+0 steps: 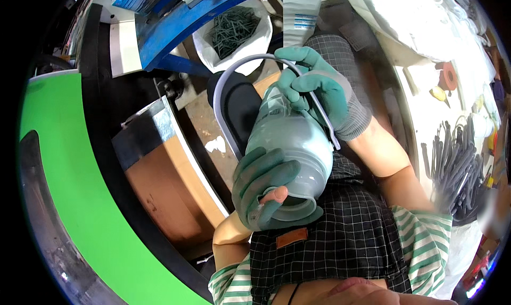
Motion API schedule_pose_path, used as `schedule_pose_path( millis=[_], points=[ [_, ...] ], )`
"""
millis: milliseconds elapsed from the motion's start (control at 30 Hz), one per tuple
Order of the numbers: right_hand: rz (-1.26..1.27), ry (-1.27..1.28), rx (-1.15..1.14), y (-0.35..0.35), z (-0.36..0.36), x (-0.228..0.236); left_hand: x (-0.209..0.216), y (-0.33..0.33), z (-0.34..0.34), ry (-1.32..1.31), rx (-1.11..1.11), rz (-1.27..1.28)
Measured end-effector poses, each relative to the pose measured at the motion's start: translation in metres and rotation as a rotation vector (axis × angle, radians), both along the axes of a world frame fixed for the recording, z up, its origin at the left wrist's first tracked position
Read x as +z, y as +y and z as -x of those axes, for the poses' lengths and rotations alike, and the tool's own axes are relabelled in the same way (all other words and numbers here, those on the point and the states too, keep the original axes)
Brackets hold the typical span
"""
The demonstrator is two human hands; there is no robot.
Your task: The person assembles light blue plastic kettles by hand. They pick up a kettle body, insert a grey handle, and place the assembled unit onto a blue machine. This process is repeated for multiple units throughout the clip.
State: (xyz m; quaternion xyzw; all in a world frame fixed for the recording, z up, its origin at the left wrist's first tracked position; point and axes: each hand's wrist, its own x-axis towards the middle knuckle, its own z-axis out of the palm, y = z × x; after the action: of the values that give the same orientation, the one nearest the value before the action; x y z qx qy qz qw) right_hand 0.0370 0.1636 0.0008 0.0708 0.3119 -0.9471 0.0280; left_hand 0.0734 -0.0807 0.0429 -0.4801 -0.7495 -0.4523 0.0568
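Note:
A translucent pale blue plastic bottle lies tilted in front of my body, with its open round mouth toward me. My left hand, in a green-and-grey work glove, grips it around the neck; a bare thumb tip pokes out of the glove. A grey curved handle arches around the bottle's far end and left side. My gloved right hand is closed around this handle near the bottle's far end, with fingers bent over it. Whether the handle is attached to the bottle, I cannot tell.
Beyond the bottle stands a white bag of dark green strips, beside a blue metal frame. Cardboard and a green panel are at left. On the right, a white surface holds grey strips and a red roll.

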Motion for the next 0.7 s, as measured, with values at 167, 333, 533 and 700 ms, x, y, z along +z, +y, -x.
schedule_pose_path(
  millis=[167,333,533,700],
  points=[
    [-0.305,0.128,-0.040,0.001,-0.004,0.041,0.001,0.005,0.007,-0.068,0.002,-0.036],
    [-0.626,0.525,-0.239,-0.011,-0.008,0.030,-0.002,0.002,0.014,-0.209,0.007,-0.075],
    [-0.387,-0.038,-0.272,-0.003,0.009,0.021,-0.009,0.012,0.016,-0.357,0.000,-0.218],
    [-0.458,-0.068,-0.256,-0.019,0.014,0.019,-0.005,0.007,0.014,-0.370,0.006,-0.124]
  ],
)
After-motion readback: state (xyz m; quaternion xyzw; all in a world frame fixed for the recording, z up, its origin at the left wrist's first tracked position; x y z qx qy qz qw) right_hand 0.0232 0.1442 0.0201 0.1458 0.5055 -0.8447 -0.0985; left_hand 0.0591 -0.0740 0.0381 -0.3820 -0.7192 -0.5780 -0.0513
